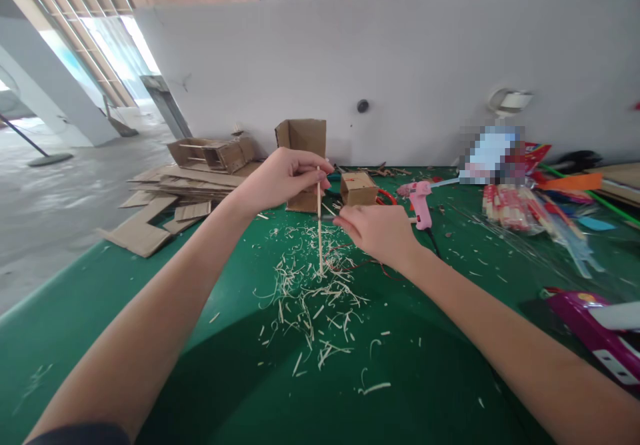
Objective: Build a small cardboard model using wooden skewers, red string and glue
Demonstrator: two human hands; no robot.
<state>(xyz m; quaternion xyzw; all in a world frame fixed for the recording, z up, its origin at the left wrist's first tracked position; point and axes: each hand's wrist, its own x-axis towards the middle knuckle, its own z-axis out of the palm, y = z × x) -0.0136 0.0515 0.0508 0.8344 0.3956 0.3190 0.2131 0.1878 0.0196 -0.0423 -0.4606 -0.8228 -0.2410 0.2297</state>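
Note:
My left hand [283,181] pinches the top of a thin wooden stick [321,248], which stands nearly upright with its lower end down among the shavings. My right hand [380,231] is closed around a knife whose handle is hidden by the fingers. Its narrow grey blade [327,217] points left and meets the stick about midway along its length. Curly pale wood shavings [305,298] lie scattered beneath both hands on the green tabletop [225,365].
A pink glue gun [421,205] stands right of my right hand. Behind the hands are a small cardboard box [359,189] and a taller cardboard piece [305,135]. Cardboard sheets [193,183] pile up at left. Bundled sticks [510,208] and a purple tool [590,331] lie at right.

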